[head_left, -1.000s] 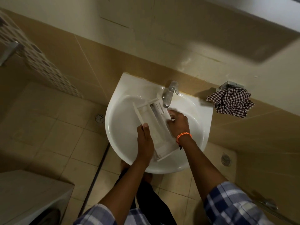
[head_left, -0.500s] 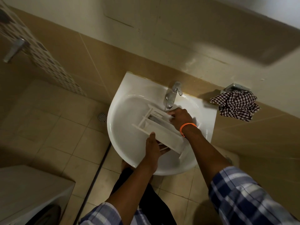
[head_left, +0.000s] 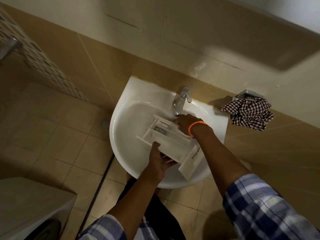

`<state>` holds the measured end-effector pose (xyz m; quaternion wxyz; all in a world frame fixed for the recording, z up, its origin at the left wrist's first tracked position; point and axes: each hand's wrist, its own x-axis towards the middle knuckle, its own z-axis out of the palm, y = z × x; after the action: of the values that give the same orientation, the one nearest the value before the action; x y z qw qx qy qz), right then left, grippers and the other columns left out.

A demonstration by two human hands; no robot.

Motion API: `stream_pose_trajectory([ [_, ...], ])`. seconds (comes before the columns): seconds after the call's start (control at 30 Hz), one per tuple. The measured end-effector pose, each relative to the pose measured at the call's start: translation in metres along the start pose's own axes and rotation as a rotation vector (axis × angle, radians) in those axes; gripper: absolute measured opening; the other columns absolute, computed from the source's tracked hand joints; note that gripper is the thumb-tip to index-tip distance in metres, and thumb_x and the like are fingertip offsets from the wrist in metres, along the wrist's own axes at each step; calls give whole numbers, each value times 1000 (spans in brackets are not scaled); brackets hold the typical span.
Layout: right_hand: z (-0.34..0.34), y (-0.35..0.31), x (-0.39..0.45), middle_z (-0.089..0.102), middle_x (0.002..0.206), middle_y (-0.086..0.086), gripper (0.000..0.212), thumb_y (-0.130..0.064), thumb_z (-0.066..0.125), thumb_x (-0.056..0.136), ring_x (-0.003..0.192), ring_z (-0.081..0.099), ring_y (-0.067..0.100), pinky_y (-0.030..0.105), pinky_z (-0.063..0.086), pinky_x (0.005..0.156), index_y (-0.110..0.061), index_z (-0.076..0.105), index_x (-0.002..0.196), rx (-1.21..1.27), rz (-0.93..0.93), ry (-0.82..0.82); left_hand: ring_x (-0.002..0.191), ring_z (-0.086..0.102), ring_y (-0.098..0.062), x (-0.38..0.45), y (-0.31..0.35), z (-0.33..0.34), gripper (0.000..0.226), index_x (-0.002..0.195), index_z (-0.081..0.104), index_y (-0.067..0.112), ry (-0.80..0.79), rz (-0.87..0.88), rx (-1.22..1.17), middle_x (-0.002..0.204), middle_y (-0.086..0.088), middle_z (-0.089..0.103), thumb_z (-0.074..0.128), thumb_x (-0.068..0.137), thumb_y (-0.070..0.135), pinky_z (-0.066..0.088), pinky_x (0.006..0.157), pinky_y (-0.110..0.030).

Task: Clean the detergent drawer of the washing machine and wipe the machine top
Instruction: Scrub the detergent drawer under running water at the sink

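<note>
A washing machine (head_left: 34, 205) shows only a pale top corner at lower left, its front cut off by the frame. Over the white sink (head_left: 124, 135), a person holds the detergent drawer (head_left: 173, 144) tilted above the basin, its compartments up towards the tap (head_left: 180, 103) and its branded front panel low, near the basin's front rim. The left hand (head_left: 156, 163) grips the drawer's near side wall, thumb over the edge and fingers curled underneath; the right hand (head_left: 186, 122), an orange band at the wrist, is at the far end under the spout — whether it grips or merely rubs cannot be told, its fingers being blurred. The drawer looks light, rigid plastic, probably slippery when wet, with thin dividers that could snap — best held by the outer walls or front panel. Whether water is running is hard to make out. A checked cloth (head_left: 249, 113) hangs bunched on a wall holder at right.
</note>
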<state>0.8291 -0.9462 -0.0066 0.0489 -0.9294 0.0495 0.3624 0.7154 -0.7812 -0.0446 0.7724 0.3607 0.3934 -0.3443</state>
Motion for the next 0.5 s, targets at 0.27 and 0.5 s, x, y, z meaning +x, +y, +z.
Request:
stream_pose_trajectory([
  [0.27, 27, -1, -12, 74, 118, 8, 27, -37, 59, 103, 113, 66, 33, 41, 48, 98, -35, 75, 125, 138, 51, 393, 109, 70, -46, 9, 11, -4, 48, 135, 62, -2, 10, 88, -23, 118, -27, 68, 60, 88, 8, 64, 83, -57],
  [0.5, 39, -4, -19, 79, 106, 2, 24, -31, 68, 97, 115, 66, 25, 45, 25, 125, -30, 79, 118, 195, 103, 615, 107, 67, -40, 12, 37, -16, 44, 128, 61, 4, 23, 147, -45, 113, -20, 66, 57, 85, 1, 65, 78, -54],
])
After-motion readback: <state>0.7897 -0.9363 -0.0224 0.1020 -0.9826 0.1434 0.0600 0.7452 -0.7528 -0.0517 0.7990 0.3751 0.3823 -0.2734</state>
